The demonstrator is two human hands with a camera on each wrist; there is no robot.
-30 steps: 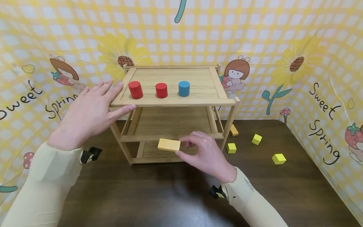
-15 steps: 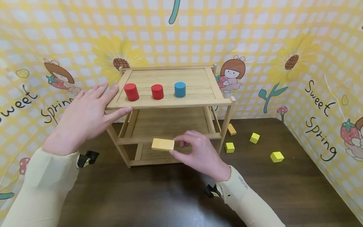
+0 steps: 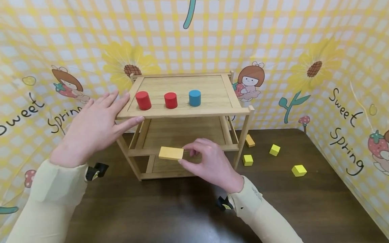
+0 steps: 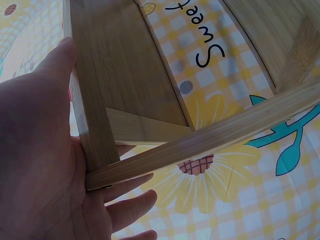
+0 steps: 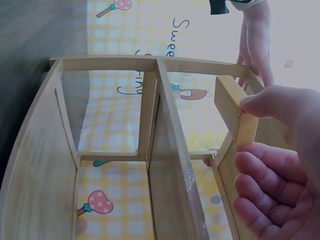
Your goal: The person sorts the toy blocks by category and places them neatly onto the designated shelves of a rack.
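A three-tier wooden shelf (image 3: pixel 182 113) stands on the dark table. My left hand (image 3: pixel 94 126) rests with spread, straight fingers on the top tier's front left corner; the left wrist view shows the palm (image 4: pixel 40 160) against that corner. In front of the middle tier, my right hand (image 3: pixel 211 165) pinches a yellow-orange rectangular wooden block (image 3: pixel 171 153) by its right end, between thumb and index finger. The right wrist view shows this block (image 5: pixel 229 107) held before the shelf's opening, the other fingers loosely curled below. Two red cylinders (image 3: pixel 143 100) and a blue cylinder (image 3: pixel 195 98) stand on the top tier.
Right of the shelf, several yellow cubes (image 3: pixel 299 170) lie on the dark table (image 3: pixel 146 209). An orange block (image 3: pixel 250 140) lies beside the shelf's right legs. A yellow checked cloth (image 3: pixel 194 44) hangs behind and along both sides.
My right hand has moved slightly left with the block along the shelf's front. The left hand stays at the top corner. The head view has shifted a little.
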